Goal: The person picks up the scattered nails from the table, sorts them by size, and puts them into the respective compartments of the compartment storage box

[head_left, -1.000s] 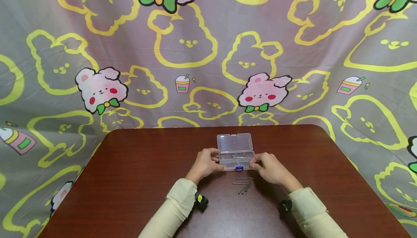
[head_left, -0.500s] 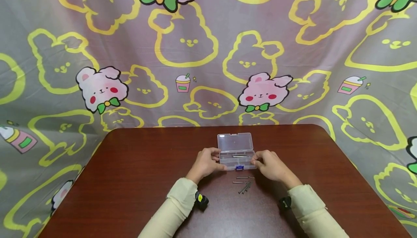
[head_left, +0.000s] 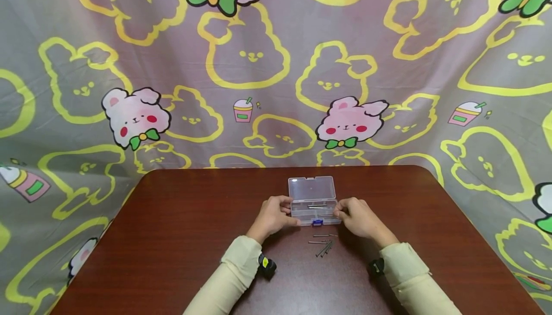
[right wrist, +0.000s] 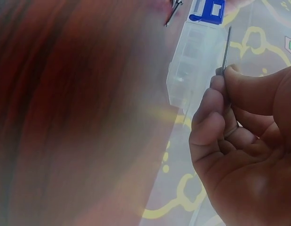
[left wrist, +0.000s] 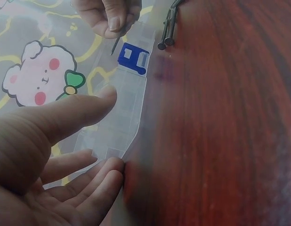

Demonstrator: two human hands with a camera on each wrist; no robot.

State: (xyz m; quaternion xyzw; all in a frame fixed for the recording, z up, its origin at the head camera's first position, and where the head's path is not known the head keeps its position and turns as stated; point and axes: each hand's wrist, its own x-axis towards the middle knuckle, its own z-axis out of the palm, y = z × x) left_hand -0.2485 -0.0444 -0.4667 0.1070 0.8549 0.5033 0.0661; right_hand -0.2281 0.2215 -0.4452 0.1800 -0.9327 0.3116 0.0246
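Observation:
A clear plastic compartment box (head_left: 305, 217) stands on the table with its lid (head_left: 311, 189) raised at the back and a blue latch (head_left: 317, 222) in front. My left hand (head_left: 272, 215) holds the box's left end between thumb and fingers. Over the right end, my right hand (head_left: 357, 216) pinches a nail (right wrist: 227, 47) between thumb and forefinger, its shank sticking out past the fingertips toward the box. A few nails (head_left: 317, 206) lie in the rear compartment. Several loose nails (head_left: 324, 249) lie on the table in front of the box, some crossing.
The brown wooden table (head_left: 198, 224) reaches back to a grey cloth (head_left: 267, 99) with yellow outlines and pink bears. Both wrists wear black cameras, one at the left cuff (head_left: 267, 266), one at the right cuff (head_left: 376, 266).
My right hand has shifted slightly up and right over the box's right end, still pinching the nail. The left hand, box and loose nails have stayed in place.

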